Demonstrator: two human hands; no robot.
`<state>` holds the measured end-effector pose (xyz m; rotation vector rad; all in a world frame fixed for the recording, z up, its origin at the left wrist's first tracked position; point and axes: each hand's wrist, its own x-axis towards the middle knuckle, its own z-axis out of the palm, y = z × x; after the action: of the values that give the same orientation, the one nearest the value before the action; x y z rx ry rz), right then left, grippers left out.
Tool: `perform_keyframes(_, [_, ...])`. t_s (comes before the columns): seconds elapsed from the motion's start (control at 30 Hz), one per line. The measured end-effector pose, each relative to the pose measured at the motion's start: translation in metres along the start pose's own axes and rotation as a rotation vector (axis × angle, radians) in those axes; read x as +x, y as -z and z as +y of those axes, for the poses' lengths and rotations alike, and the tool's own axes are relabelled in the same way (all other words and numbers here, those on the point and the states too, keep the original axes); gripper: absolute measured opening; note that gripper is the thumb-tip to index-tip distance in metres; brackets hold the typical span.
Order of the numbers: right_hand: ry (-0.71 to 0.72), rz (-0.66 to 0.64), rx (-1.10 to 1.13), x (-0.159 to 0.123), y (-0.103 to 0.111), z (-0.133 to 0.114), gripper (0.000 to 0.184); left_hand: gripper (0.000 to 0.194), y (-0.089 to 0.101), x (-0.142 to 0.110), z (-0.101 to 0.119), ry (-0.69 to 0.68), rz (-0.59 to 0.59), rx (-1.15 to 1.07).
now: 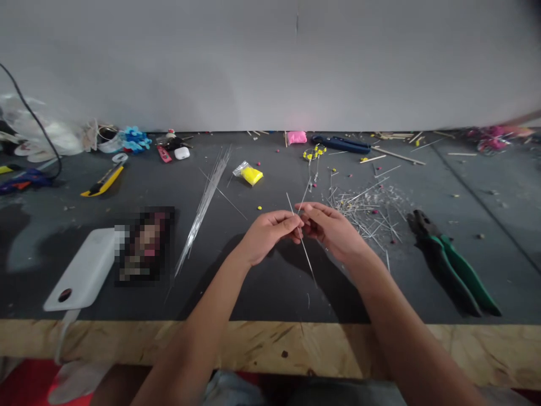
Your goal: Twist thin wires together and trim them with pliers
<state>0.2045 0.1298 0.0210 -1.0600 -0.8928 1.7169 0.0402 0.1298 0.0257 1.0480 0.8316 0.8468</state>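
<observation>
2 thin metal wires cross between the hands, held above the dark surface [262, 301], closer to its front edge than to its back edge. The left hand [267, 234] pinches the longer wire [308, 262] between thumb and fingertips, the rest of its fingers curled in; the wire slants, its lower end pointing to the front edge. The right hand [329, 228] has thumb and index finger brought together on the shorter wire [305, 195], which tilts up toward the back edge. The fingertips of the 2 hands almost meet; whether they touch, I cannot tell.

Just beyond the right hand lies a loose heap of wire pieces [367, 211]. To its right are pliers [448, 262], their green handles running toward the front edge. Left of the left hand, a bundle of long wires [205, 206] stretches from near the back edge toward the front edge. Between this and the hands sit a yellow packet [252, 175] and 1 small yellow bead [259, 208].

Along the back edge lie a pink packet [297, 137] and a dark blue tool [341, 144]. A white device [82, 270] rests by the front edge, far left, beside a pixelated dark object [147, 245]. Behind them is a yellow cutter [105, 179].
</observation>
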Motion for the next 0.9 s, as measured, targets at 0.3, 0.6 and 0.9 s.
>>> perform_keyframes(0.3, [0.094, 0.144, 0.036, 0.008, 0.005, 0.013, 0.018, 0.020, 0.015, 0.009, -0.017, -0.013, 0.099, -0.133])
perform_keyframes(0.6, [0.146, 0.191, 0.057, 0.002, 0.004, 0.019, 0.019, 0.018, 0.014, 0.006, -0.016, -0.027, 0.236, -0.192])
perform_keyframes(0.9, [0.134, 0.103, 0.048, -0.005, 0.006, 0.018, 0.021, 0.012, 0.007, -0.001, -0.011, 0.170, 0.077, -0.162])
